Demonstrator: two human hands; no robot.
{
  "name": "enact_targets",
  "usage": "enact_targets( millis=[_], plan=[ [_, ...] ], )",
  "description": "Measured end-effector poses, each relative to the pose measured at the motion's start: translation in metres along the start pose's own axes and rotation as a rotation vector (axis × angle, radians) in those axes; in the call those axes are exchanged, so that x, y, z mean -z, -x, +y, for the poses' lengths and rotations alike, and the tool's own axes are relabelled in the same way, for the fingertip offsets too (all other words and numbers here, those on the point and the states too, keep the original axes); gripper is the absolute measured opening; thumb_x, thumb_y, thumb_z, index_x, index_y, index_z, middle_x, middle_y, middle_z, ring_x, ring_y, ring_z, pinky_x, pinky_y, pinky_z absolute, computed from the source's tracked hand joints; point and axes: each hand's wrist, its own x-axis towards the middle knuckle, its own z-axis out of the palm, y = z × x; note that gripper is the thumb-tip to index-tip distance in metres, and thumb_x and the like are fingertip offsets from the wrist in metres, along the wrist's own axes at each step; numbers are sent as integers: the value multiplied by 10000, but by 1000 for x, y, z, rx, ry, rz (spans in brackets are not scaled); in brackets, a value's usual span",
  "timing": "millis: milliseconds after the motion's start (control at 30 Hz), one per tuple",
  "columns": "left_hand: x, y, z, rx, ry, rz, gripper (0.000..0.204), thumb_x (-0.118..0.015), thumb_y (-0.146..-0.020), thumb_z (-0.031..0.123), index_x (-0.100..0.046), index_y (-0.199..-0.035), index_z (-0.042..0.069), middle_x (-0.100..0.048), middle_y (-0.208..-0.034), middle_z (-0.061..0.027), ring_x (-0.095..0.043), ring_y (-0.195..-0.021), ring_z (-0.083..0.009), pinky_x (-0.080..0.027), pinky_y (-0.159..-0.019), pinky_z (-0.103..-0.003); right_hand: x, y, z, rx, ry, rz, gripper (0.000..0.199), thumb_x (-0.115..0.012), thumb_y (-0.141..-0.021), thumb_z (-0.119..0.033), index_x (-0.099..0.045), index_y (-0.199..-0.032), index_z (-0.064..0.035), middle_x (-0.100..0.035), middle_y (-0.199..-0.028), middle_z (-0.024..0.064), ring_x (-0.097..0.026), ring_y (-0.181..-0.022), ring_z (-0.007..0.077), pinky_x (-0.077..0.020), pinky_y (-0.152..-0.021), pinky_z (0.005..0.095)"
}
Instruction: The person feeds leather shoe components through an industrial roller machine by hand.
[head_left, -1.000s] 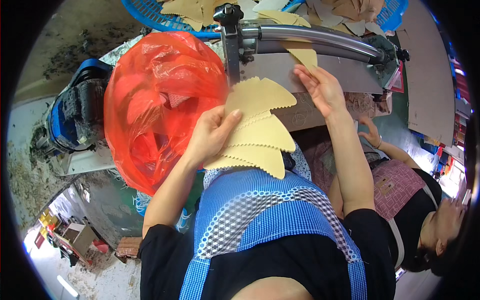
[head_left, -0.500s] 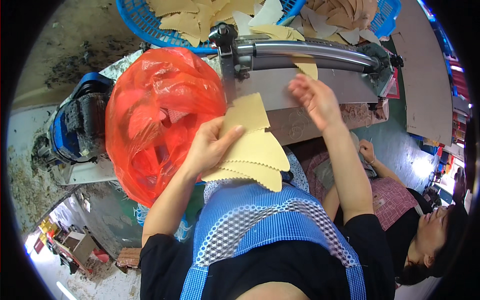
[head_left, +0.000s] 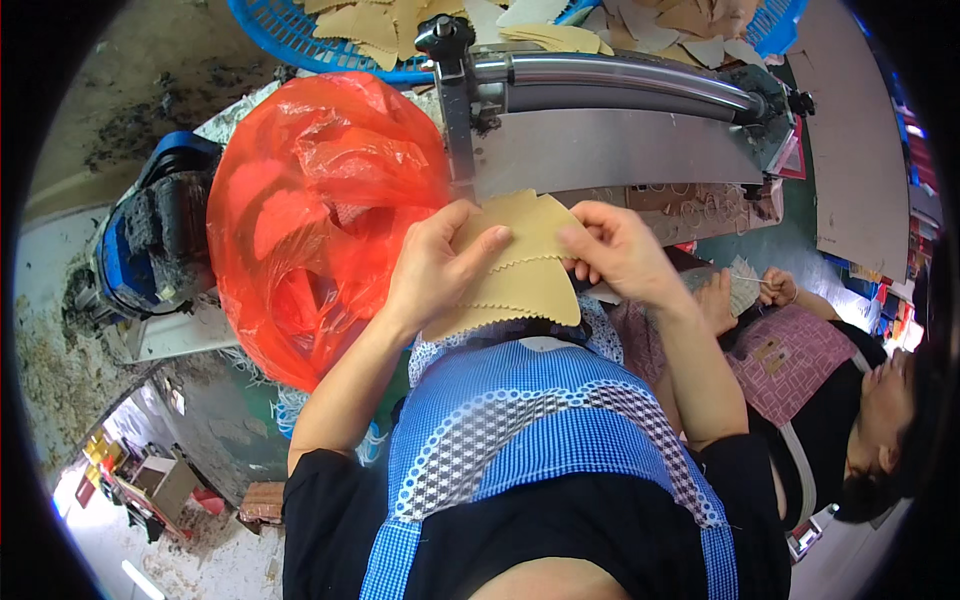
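In front of my apron, my left hand (head_left: 432, 268) grips a fanned stack of beige cut pieces (head_left: 515, 290) with zigzag edges, its thumb lying on top. My right hand (head_left: 632, 255), slightly blurred, has its fingers curled with thumb and fingertips at the right edge of the uppermost piece. Just beyond the hands is a roller machine (head_left: 625, 72) with a shiny metal bar over a dark roller. Its flat metal plate (head_left: 610, 150) slopes toward me.
A red plastic bag (head_left: 320, 215) with pieces inside bulges left of my hands. A dirty blue motor (head_left: 160, 235) sits farther left. Behind the rollers, a blue basket (head_left: 255, 35) holds cut pieces (head_left: 365, 28). At right, a co-worker (head_left: 790, 365) handles a pale piece and thread.
My right hand has come back from the rollers to the stack and closed at its edge. The piece seen at the rollers is gone from there. The co-worker's hands have moved into fuller view.
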Motion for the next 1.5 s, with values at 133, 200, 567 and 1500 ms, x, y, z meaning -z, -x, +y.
enact_targets(
  millis=[133, 200, 567, 1500],
  plan=[
    [5, 10, 3, -19, 176, -85, 265, -688, -911, 179, -617, -1061, -27, -676, -901, -61, -629, -817, -83, -504, -701, -240, 19, -11, -9, -78, -140, 304, 224, -561, -985, -223, -633, -926, -19, -594, -654, 0, -520, -552, 43, -416, -499, 210],
    [10, 11, 0, 111, 273, -115, 199, -665, -936, 171, -623, -1005, -12, -669, -857, -26, -612, -753, -43, -488, -641, -198, 38, -30, -19, -186, -270, 358, 253, -505, -1005, -194, -633, -998, 24, -667, -815, 78, -618, -680, 98, -484, -596, 204],
    [-5, -13, 6, 48, 234, -35, 309, -633, -954, 261, -657, -853, -30, -608, -711, 20, -534, -680, -36, -453, -586, -235, 7, -29, -12, 158, 39, 55, 237, -630, -950, -247, -662, -991, -16, -642, -753, 19, -579, -664, 57, -473, -613, 219],
    [-2, -14, 11, -277, -25, 54, 265, -591, -960, 85, -558, -1210, 7, -615, -923, -17, -573, -821, -48, -473, -711, -202, -12, -21, -30, -13, -85, -210, 312, -607, -969, -304, -648, -1003, 4, -613, -708, 7, -564, -590, 56, -464, -554, 205]
  ],
)
